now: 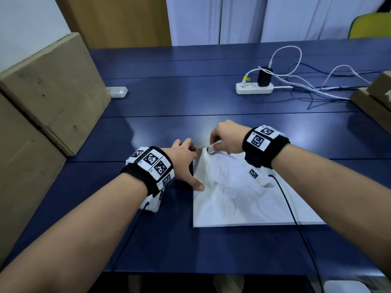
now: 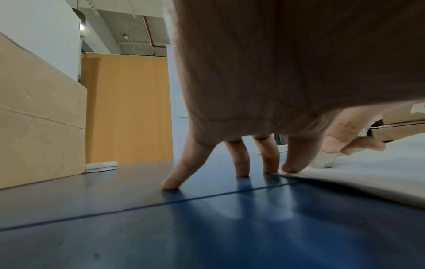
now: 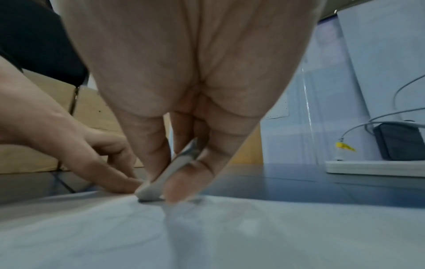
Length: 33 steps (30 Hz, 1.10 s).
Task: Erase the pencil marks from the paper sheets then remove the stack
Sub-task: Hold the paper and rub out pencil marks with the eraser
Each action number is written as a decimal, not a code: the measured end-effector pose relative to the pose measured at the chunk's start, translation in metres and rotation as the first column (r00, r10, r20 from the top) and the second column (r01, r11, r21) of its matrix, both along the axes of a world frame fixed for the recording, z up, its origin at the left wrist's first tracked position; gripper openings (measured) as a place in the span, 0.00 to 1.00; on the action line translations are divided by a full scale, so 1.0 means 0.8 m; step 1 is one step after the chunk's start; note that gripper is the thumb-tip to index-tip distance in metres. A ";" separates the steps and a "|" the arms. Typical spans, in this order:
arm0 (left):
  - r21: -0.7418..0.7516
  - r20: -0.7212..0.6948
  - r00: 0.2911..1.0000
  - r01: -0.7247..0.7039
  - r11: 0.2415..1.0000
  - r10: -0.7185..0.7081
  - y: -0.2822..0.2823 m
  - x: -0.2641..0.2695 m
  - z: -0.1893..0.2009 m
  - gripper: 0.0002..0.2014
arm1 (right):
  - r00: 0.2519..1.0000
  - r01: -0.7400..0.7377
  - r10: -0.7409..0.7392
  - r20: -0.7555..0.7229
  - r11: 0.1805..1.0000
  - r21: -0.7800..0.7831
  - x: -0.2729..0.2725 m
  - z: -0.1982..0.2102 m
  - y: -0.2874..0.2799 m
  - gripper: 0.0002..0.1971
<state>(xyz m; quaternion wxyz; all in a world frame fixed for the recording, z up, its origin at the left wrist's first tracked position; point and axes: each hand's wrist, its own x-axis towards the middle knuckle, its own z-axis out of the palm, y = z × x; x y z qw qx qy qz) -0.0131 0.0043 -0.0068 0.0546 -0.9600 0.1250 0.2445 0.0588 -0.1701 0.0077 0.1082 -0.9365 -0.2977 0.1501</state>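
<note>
A white paper sheet (image 1: 243,199) with faint pencil curves lies on the blue table (image 1: 169,102); I cannot tell whether more sheets lie under it. My right hand (image 1: 224,138) pinches a white eraser (image 1: 212,148) and presses its tip onto the sheet's far left corner. In the right wrist view the eraser (image 3: 165,176) sits between thumb and fingers, tip on the paper (image 3: 207,233). My left hand (image 1: 186,163) is spread flat, thumb on the sheet's left edge, forefinger by the far corner. The left wrist view has its straight fingertips (image 2: 289,169) on the paper's edge (image 2: 368,178) and the table.
Large cardboard boxes (image 1: 48,92) stand along the left. A white power strip (image 1: 255,88) with a black charger and loose cables lies at the back right. Another cardboard box (image 1: 374,98) sits at the right edge. A second white strip (image 1: 117,92) lies by the left boxes.
</note>
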 end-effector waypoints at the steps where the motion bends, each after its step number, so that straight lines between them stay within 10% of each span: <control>1: 0.001 -0.001 1.000 -0.003 1.000 0.003 0.000 0.000 0.001 0.60 | 1.000 0.006 -0.006 0.016 1.000 0.008 -0.002 0.000 -0.001 0.09; 8: -0.030 0.023 1.000 0.000 1.000 0.001 0.004 0.001 -0.006 0.62 | 0.960 -0.223 0.209 -0.186 0.973 -0.056 -0.034 0.003 -0.007 0.05; 16: -0.020 -0.005 1.000 -0.010 1.000 0.010 0.003 0.002 -0.004 0.63 | 0.999 0.042 -0.042 0.012 0.999 0.029 0.000 -0.002 -0.006 0.11; 22: -0.032 0.005 1.000 -0.011 0.999 0.011 0.004 0.002 -0.006 0.64 | 0.928 -0.257 0.228 -0.294 0.964 -0.064 -0.034 0.006 -0.015 0.08; 29: -0.020 -0.008 1.000 -0.015 1.000 0.015 0.002 0.001 -0.001 0.62 | 0.999 0.046 -0.046 -0.014 0.999 0.016 0.006 -0.004 -0.012 0.09; 33: -0.029 -0.002 1.000 -0.010 1.000 0.010 0.004 0.002 -0.005 0.63 | 0.996 -0.033 0.035 -0.081 0.999 0.030 -0.009 -0.002 -0.017 0.09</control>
